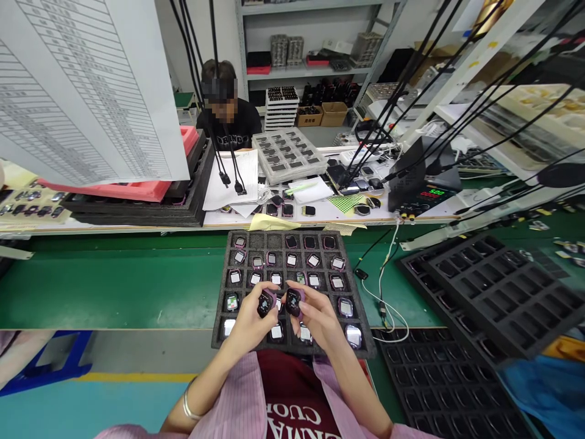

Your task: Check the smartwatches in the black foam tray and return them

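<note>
My left hand (254, 318) pinches a small dark smartwatch body (265, 302) with a purple edge. Close beside it, my right hand (315, 312) grips a second watch body (294, 301) of the same kind, its dark screen facing up. Both are held above a black foam tray (221, 286) divided into compartments. Many compartments hold watch bodies, such as a watch with a pale screen (346, 306) at the right and a watch with a coloured screen (232, 302) at the left. My hands hide some of the middle compartments.
Stacked foam trays (516, 292) lie at the right on the green bench (114, 274). A power supply (425, 177) with lit digits stands on the white shelf, with cables hanging around it. Opposite sits a person (228, 116) behind a clear plastic tray (290, 152). A printed sheet (91, 91) hangs upper left.
</note>
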`<state>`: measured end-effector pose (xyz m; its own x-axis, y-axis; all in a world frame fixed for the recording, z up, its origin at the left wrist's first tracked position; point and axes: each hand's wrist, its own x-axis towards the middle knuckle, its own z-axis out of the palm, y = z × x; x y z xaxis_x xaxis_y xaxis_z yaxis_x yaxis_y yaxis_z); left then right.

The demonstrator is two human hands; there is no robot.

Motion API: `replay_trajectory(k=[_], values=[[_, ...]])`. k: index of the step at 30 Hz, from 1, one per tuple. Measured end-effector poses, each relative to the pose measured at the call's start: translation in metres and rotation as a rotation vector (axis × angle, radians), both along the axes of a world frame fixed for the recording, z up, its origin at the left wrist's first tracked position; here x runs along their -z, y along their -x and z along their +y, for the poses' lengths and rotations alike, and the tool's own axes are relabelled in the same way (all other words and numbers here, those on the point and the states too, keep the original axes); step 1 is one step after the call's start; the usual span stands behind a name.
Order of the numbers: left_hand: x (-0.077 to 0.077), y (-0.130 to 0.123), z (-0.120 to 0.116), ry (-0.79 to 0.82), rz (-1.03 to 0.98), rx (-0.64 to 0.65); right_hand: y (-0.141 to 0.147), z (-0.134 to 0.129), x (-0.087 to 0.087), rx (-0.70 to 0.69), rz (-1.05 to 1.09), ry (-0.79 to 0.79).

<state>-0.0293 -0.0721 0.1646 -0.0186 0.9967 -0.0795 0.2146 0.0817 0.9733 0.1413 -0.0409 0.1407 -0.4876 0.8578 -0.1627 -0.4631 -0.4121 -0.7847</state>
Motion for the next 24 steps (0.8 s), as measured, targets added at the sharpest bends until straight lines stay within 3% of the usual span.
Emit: replay_trajectory(k=[14,24], values=[[0.0083,-0.0010,0.0037,0.013,-0.022,-0.038,-0.0002,0.0009,0.0024,0.001,0.001,0.003],[0.0044,-0.0009,0.0026,0.012,-0.057,-0.060,-0.0025,0.0011,0.0018,0.053,-0.013,-0.011]])
